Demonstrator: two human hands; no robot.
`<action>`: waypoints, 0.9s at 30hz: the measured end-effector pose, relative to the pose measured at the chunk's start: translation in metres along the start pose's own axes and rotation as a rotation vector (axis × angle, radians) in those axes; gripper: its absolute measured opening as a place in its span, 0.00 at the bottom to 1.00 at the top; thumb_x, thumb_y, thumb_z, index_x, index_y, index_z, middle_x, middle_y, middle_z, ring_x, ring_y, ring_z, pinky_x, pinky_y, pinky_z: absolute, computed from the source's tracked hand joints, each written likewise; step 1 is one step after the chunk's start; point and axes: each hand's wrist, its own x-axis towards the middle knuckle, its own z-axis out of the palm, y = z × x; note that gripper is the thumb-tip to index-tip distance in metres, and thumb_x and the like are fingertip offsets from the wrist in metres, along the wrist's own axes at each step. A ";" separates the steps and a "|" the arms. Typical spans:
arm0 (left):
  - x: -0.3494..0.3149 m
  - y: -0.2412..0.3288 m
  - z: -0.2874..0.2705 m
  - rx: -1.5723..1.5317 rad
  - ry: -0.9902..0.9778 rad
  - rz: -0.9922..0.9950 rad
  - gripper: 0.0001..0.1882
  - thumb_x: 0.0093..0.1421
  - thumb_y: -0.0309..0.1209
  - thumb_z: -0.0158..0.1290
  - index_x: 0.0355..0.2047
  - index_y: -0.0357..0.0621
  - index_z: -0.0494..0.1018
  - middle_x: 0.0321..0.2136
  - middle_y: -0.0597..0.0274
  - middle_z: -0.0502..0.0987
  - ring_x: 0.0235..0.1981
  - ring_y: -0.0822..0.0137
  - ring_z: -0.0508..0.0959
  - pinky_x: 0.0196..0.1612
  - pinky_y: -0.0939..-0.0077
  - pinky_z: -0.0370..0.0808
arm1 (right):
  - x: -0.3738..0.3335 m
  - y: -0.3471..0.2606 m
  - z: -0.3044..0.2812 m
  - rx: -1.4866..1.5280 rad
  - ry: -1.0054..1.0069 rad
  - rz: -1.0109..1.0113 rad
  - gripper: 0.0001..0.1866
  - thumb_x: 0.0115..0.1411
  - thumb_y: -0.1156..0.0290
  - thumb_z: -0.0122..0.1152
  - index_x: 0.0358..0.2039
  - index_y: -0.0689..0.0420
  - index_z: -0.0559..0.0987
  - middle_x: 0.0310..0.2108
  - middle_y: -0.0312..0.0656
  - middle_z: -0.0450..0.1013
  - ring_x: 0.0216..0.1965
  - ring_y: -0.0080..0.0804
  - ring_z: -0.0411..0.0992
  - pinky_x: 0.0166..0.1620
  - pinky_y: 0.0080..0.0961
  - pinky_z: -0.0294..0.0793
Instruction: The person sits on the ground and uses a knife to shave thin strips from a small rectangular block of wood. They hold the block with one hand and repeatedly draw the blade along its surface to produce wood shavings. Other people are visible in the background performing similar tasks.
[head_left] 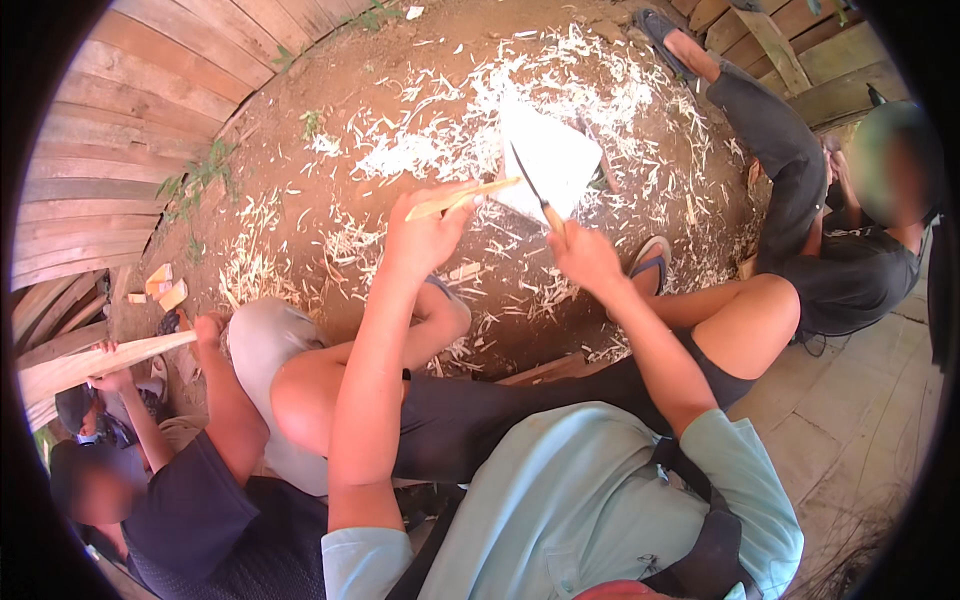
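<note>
Gripping stick in left hand.

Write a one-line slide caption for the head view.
Left hand holds a thin wooden stick, right hand a knife, above shavings on bare earth.

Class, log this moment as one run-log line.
left hand: holds wooden stick | right hand: holds knife | ground: wood shavings

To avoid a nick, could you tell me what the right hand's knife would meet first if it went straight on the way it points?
Likely the stick in the left hand: the knife in the right hand points up-left, its tip beside the stick's end. Depth is unclear.
</note>
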 end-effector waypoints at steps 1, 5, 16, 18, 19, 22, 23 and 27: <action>0.000 0.001 -0.001 -0.005 0.001 0.006 0.11 0.56 0.34 0.55 0.38 0.48 0.79 0.23 0.52 0.79 0.22 0.57 0.77 0.29 0.69 0.73 | -0.005 -0.023 -0.033 0.010 0.035 -0.047 0.18 0.61 0.58 0.50 0.33 0.63 0.72 0.21 0.57 0.73 0.27 0.57 0.74 0.31 0.46 0.73; -0.001 0.002 0.001 0.001 0.011 -0.004 0.12 0.56 0.36 0.55 0.39 0.47 0.79 0.21 0.51 0.78 0.20 0.58 0.77 0.28 0.69 0.73 | -0.039 -0.069 -0.094 0.356 0.716 -0.496 0.10 0.59 0.65 0.54 0.32 0.59 0.70 0.18 0.50 0.71 0.20 0.46 0.72 0.23 0.33 0.71; -0.001 -0.010 0.003 -0.028 0.012 -0.022 0.12 0.56 0.35 0.55 0.38 0.46 0.79 0.21 0.53 0.78 0.22 0.59 0.77 0.30 0.68 0.73 | -0.010 -0.050 -0.077 0.246 0.435 -0.239 0.18 0.63 0.59 0.50 0.33 0.64 0.66 0.20 0.51 0.72 0.21 0.47 0.73 0.24 0.41 0.70; 0.001 0.003 0.004 -0.002 -0.013 -0.050 0.12 0.55 0.35 0.55 0.38 0.46 0.79 0.21 0.53 0.78 0.22 0.59 0.78 0.30 0.69 0.73 | -0.006 -0.031 -0.049 0.484 0.798 -0.400 0.16 0.63 0.61 0.50 0.33 0.63 0.64 0.21 0.49 0.72 0.21 0.45 0.72 0.24 0.41 0.70; 0.006 0.013 0.005 0.009 -0.027 -0.045 0.12 0.55 0.35 0.55 0.38 0.46 0.79 0.22 0.53 0.78 0.22 0.59 0.78 0.30 0.69 0.73 | 0.015 0.020 0.003 0.571 0.688 -0.353 0.19 0.62 0.59 0.50 0.40 0.66 0.68 0.25 0.56 0.74 0.27 0.52 0.75 0.31 0.43 0.72; 0.003 -0.003 0.005 -0.009 0.044 0.090 0.11 0.55 0.34 0.55 0.38 0.46 0.79 0.23 0.53 0.79 0.22 0.59 0.78 0.30 0.70 0.73 | 0.024 0.029 0.015 -0.204 0.034 0.025 0.16 0.65 0.59 0.45 0.32 0.61 0.66 0.22 0.52 0.72 0.21 0.50 0.72 0.26 0.45 0.70; 0.005 -0.003 0.000 0.013 0.027 0.036 0.11 0.55 0.34 0.55 0.38 0.46 0.79 0.23 0.53 0.79 0.23 0.59 0.78 0.30 0.70 0.73 | 0.022 0.007 -0.010 -0.142 0.047 0.007 0.16 0.65 0.60 0.44 0.33 0.62 0.67 0.21 0.52 0.72 0.21 0.51 0.72 0.26 0.46 0.70; -0.002 -0.008 0.003 -0.035 0.030 -0.048 0.11 0.55 0.34 0.56 0.38 0.47 0.79 0.24 0.53 0.79 0.23 0.59 0.79 0.30 0.70 0.74 | -0.017 -0.071 -0.103 0.352 0.553 -0.274 0.15 0.66 0.60 0.42 0.38 0.61 0.67 0.18 0.51 0.71 0.20 0.52 0.72 0.26 0.48 0.68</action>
